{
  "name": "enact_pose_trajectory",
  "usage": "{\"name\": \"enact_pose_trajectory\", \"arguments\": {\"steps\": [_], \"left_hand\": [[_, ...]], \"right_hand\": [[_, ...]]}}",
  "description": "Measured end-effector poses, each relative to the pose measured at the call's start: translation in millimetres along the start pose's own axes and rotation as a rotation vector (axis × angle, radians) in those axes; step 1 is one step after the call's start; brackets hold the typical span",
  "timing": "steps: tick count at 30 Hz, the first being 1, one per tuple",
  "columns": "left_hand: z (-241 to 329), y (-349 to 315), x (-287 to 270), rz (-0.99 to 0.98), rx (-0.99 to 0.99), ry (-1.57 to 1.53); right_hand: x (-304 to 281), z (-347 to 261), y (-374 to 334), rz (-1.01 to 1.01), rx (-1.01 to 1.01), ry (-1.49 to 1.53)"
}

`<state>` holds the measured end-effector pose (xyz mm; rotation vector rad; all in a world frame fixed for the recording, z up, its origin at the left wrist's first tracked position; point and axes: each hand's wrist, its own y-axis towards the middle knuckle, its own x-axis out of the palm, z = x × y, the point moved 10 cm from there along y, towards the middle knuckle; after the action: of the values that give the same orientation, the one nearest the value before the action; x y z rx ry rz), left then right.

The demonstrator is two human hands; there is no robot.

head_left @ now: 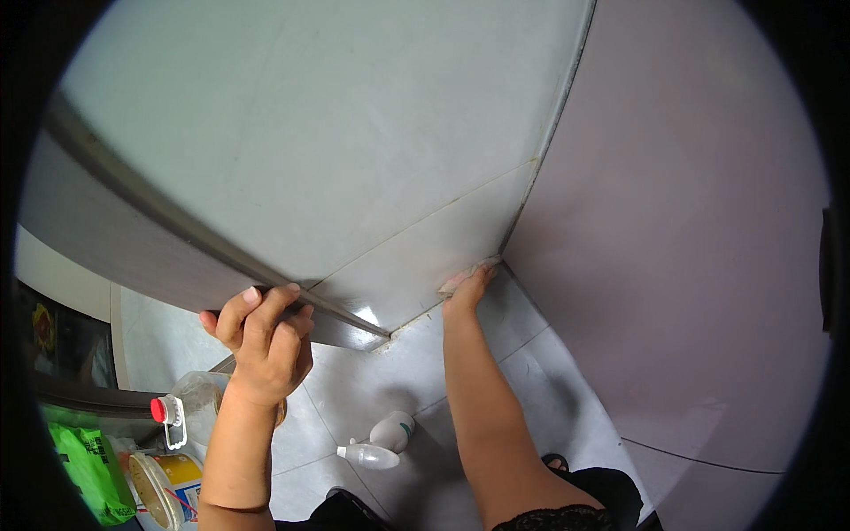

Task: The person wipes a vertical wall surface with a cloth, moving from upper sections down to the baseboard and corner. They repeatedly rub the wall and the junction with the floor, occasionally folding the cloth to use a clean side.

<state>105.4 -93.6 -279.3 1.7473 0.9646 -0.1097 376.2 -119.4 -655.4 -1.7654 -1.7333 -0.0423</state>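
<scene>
My left hand (266, 341) curls its fingers over the edge of a grey door frame (190, 228), left of the middle. Low in the corner, my right hand (469, 290) presses a pale, crumpled cloth (450, 285) against the bottom of the light tiled wall (381, 150). The fingers hide part of the cloth. On the floor between my forearms stands a white spray bottle (392, 431), seen from above.
A large pinkish-grey panel (673, 221) with a dark handle (827, 270) rises at the right. By my left forearm are a clear jug (199, 394) with a red cap, a yellow-and-white bucket (183, 473) and a green plastic bag (93, 469). Grey floor tiles (305, 434) lie below.
</scene>
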Motion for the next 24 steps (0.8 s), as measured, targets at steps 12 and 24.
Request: {"name": "enact_pose_trajectory", "arguments": {"steps": [12, 24], "left_hand": [[2, 0, -1, 0.003, 0.021, 0.043], [2, 1, -2, 0.000, -0.018, 0.056]], "right_hand": [[4, -14, -30, 0.011, -0.494, -0.381], [-18, 13, 67, -0.031, -0.090, -0.052]]}}
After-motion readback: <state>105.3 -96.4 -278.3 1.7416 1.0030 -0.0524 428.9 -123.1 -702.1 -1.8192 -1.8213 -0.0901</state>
